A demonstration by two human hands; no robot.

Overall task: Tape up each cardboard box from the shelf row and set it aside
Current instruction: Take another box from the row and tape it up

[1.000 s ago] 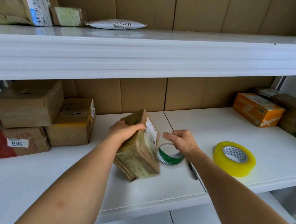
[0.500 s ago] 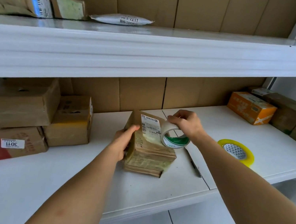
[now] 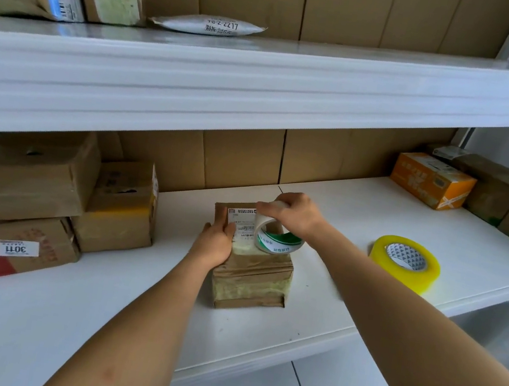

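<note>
Cardboard box point(image 3: 252, 265) sits on middle shelf point(image 3: 95, 318), near front edge, label side up. Your left hand point(image 3: 216, 243) clamps box's left side, thumb over top edge by white label. Your right hand point(image 3: 293, 213) grips tape roll point(image 3: 276, 237) with green-printed core, roll pressed on box top at right of label; strip of tape seems to run under fingers, blur hides it. Yellow tape roll point(image 3: 404, 261) lies flat on shelf, well right of box. Other boxes stacked at left point(image 3: 31, 172), orange box point(image 3: 429, 182) at far right.
</note>
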